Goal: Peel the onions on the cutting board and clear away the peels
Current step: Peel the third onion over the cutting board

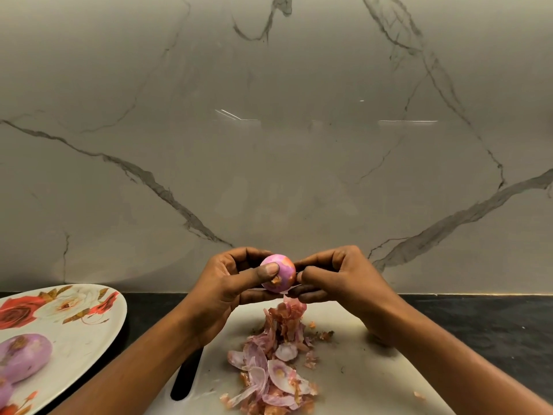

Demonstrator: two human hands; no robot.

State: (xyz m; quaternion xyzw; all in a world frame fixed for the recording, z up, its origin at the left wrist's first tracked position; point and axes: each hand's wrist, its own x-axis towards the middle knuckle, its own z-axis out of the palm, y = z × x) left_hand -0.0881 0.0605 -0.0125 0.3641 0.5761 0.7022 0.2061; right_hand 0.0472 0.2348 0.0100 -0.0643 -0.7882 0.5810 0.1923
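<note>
My left hand [232, 284] grips a small pink onion [281, 269] above the white cutting board [359, 369], thumb across its front. My right hand [335, 278] pinches a strip of peel [291, 304] at the onion's right side; the strip hangs down toward the board. A heap of pink and brown onion peels [275, 363] lies on the middle of the board, below both hands. A peeled purple onion [25, 356] rests on the floral plate [86, 333] at the left, with part of another at the frame's lower left edge.
The board lies on a dark countertop [493, 322] against a grey marble wall [269, 145]. A black slot-shaped handle hole [187, 375] shows at the board's left edge, beside my left forearm. The plate overlaps the counter's left side.
</note>
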